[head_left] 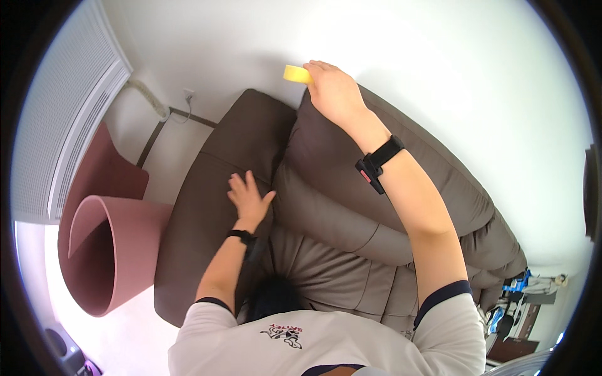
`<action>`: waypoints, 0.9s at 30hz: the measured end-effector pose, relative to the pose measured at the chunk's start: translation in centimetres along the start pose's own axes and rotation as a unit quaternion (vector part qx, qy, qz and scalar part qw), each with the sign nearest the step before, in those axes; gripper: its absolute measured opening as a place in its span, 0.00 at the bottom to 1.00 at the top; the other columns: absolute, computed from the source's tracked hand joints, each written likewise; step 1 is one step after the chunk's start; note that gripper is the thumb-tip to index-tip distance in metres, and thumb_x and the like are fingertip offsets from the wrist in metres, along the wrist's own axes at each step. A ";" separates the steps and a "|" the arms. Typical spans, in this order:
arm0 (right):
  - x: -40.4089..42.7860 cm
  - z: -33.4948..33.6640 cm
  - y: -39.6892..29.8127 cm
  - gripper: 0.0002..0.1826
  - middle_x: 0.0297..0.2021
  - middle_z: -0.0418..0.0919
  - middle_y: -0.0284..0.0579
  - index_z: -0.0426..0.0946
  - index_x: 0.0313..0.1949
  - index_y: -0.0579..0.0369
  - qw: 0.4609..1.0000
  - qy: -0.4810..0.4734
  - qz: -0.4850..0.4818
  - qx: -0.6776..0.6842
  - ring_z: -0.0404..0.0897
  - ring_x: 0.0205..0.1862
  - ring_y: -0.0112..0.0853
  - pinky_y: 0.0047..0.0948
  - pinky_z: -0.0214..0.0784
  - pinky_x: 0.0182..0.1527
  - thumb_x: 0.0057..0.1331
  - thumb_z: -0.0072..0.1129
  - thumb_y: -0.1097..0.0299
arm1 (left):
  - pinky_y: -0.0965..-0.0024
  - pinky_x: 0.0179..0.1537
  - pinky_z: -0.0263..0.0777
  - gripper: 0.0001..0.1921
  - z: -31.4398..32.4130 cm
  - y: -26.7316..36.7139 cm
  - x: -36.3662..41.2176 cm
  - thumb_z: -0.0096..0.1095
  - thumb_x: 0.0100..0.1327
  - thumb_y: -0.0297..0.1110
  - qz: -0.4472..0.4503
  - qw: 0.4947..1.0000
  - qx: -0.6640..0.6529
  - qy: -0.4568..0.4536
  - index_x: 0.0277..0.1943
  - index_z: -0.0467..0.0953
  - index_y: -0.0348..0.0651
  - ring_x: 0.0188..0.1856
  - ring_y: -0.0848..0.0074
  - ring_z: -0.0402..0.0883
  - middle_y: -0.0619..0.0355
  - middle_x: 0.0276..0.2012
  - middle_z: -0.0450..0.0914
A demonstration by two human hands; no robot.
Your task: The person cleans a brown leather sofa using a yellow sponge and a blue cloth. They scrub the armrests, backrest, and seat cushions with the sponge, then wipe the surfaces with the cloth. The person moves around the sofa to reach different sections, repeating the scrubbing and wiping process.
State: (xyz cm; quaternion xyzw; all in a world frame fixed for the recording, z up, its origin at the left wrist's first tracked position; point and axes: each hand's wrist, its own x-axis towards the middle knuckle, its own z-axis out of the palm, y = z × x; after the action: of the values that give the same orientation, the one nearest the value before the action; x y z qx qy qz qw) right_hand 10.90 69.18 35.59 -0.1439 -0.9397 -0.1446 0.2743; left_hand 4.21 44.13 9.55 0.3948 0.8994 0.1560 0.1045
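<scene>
A yellow object (297, 74), perhaps a sponge or a roll of tape, juts out from the fingers of my right hand (335, 92). That hand is raised in front of the white wall (263, 28), above the backrest of the brown leather sofa (338, 155). Most of the yellow object's far end is hidden by the hand. My left hand (249, 199) rests, fingers spread and holding nothing, on the sofa's armrest (202, 211). Each wrist wears a black strap.
A rolled pink mat (136, 235) stands against the armrest's outer side. Behind it is a white louvred unit (80, 117) by the wall. A wall outlet (188, 92) with a cord is beyond the armrest. Assorted household items (517, 301) lie at the far right.
</scene>
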 end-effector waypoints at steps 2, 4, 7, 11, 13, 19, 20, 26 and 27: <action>0.2 2.7 -3.2 0.21 0.55 0.74 0.54 0.74 0.52 0.63 0.973 -0.116 -0.097 -0.174 0.66 0.64 0.45 0.40 0.56 0.64 0.61 0.48 0.69 | 0.27 0.61 0.40 0.64 -3.7 -5.0 -0.8 0.76 0.42 0.58 -0.124 0.989 0.058 -0.062 0.72 0.38 0.43 0.73 0.43 0.32 0.35 0.71 0.32; -1.0 5.4 -6.2 0.17 0.53 0.76 0.51 0.79 0.47 0.58 0.885 -0.326 -0.088 -0.320 0.65 0.63 0.45 0.43 0.52 0.66 0.62 0.51 0.66 | 0.28 0.62 0.36 0.70 -5.9 -8.1 -1.1 0.78 0.38 0.59 -0.253 0.952 0.031 -0.169 0.73 0.28 0.49 0.73 0.45 0.25 0.37 0.72 0.26; -3.4 8.7 -8.6 0.14 0.43 0.81 0.47 0.83 0.43 0.54 0.864 -0.388 -0.028 -0.321 0.75 0.52 0.44 0.43 0.58 0.58 0.62 0.52 0.65 | 0.28 0.62 0.34 0.74 -6.4 -10.6 -1.7 0.78 0.35 0.61 -0.288 0.928 0.021 -0.235 0.72 0.22 0.53 0.73 0.46 0.22 0.38 0.71 0.21; -9.5 13.1 -11.3 0.12 0.38 0.82 0.47 0.83 0.38 0.54 0.888 -0.402 -0.015 -0.224 0.79 0.42 0.42 0.42 0.65 0.46 0.60 0.53 0.65 | 0.27 0.62 0.32 0.76 -3.3 -12.0 0.0 0.76 0.33 0.66 -0.276 0.913 0.040 -0.299 0.71 0.18 0.53 0.73 0.47 0.20 0.38 0.70 0.17; -9.0 12.2 -14.1 0.14 0.38 0.81 0.51 0.81 0.39 0.60 0.784 -0.589 0.119 0.157 0.78 0.42 0.44 0.39 0.67 0.42 0.55 0.56 0.68 | 0.27 0.62 0.32 0.77 -1.7 -13.2 0.1 0.75 0.33 0.68 -0.284 0.902 0.053 -0.321 0.70 0.17 0.52 0.73 0.47 0.19 0.38 0.70 0.16; 0.8 11.3 -11.7 0.15 0.39 0.79 0.56 0.81 0.38 0.63 0.887 -0.325 -0.042 -0.325 0.75 0.46 0.46 0.47 0.63 0.48 0.53 0.55 0.67 | 0.30 0.64 0.29 0.76 -2.0 -14.1 0.5 0.77 0.33 0.65 -0.295 0.906 0.027 -0.304 0.72 0.20 0.51 0.73 0.50 0.16 0.38 0.70 0.15; 0.8 12.1 -12.0 0.15 0.41 0.79 0.53 0.81 0.40 0.60 0.873 -0.307 -0.039 -0.378 0.75 0.47 0.48 0.51 0.61 0.49 0.55 0.56 0.69 | 0.30 0.64 0.28 0.76 -2.0 -14.0 0.7 0.77 0.33 0.66 -0.300 0.900 0.030 -0.314 0.72 0.20 0.51 0.72 0.49 0.15 0.38 0.70 0.15; -4.4 17.2 -12.4 0.13 0.47 0.81 0.46 0.83 0.45 0.49 0.783 -0.568 0.136 -0.213 0.78 0.51 0.40 0.55 0.62 0.52 0.62 0.54 0.69 | 0.30 0.64 0.26 0.76 -0.7 -15.0 0.9 0.77 0.33 0.66 -0.291 0.904 0.009 -0.312 0.72 0.21 0.49 0.72 0.48 0.14 0.36 0.69 0.15; -4.8 17.8 -13.2 0.14 0.49 0.80 0.49 0.83 0.45 0.51 0.780 -0.585 0.135 -0.175 0.78 0.52 0.42 0.56 0.64 0.54 0.61 0.54 0.69 | 0.30 0.64 0.26 0.76 -0.9 -15.4 0.4 0.77 0.33 0.66 -0.291 0.906 0.004 -0.307 0.72 0.21 0.49 0.72 0.48 0.14 0.36 0.69 0.15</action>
State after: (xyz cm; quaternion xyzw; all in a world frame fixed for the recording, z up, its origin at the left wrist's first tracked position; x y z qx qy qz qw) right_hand 1.75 62.35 16.00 -0.3719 -0.8490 -0.1562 -0.3413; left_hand -6.74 34.41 4.76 0.1445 0.8982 -0.0141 0.4149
